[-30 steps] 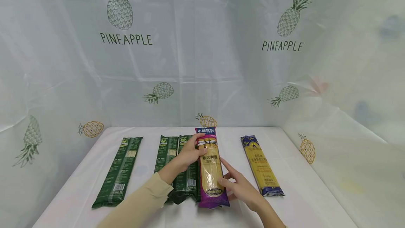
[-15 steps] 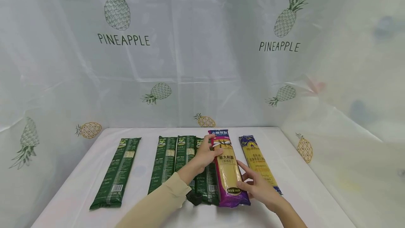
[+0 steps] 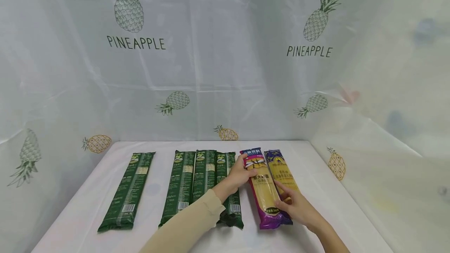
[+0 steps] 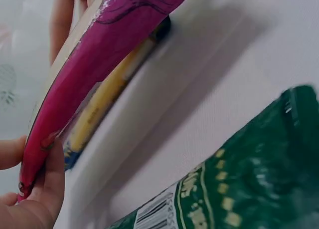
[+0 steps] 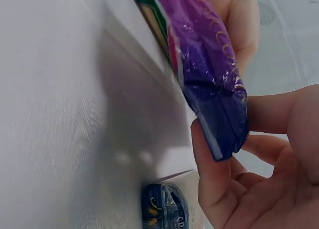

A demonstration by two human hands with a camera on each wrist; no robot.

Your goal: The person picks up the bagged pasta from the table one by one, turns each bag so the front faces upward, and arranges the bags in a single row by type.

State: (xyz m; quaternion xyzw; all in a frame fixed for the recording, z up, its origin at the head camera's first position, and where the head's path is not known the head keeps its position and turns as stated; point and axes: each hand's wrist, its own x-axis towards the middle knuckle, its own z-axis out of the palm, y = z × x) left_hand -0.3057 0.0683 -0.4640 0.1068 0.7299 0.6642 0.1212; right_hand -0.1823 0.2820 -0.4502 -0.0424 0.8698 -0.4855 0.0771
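A purple-and-pink packet of pasta with a clear yellow window is held between both hands, tilted slightly. My left hand grips its upper left part; in the left wrist view, fingers and thumb pinch the pink edge. The right hand pinches the lower right side, thumb on one face and fingers behind, as the right wrist view shows. Both wrist views show the packet raised off the white table, its shadow below. A yellow spaghetti packet with blue ends lies just right of it, partly covered.
Several green spaghetti packets lie to the left: one apart at the far left, others side by side in the middle, the nearest one partly behind the left arm. A pineapple-printed curtain stands behind the white table.
Both hands have carried the purple pasta packet rightward, from over the middle green packets to beside the yellow packet. The rightmost green packet has come into view.
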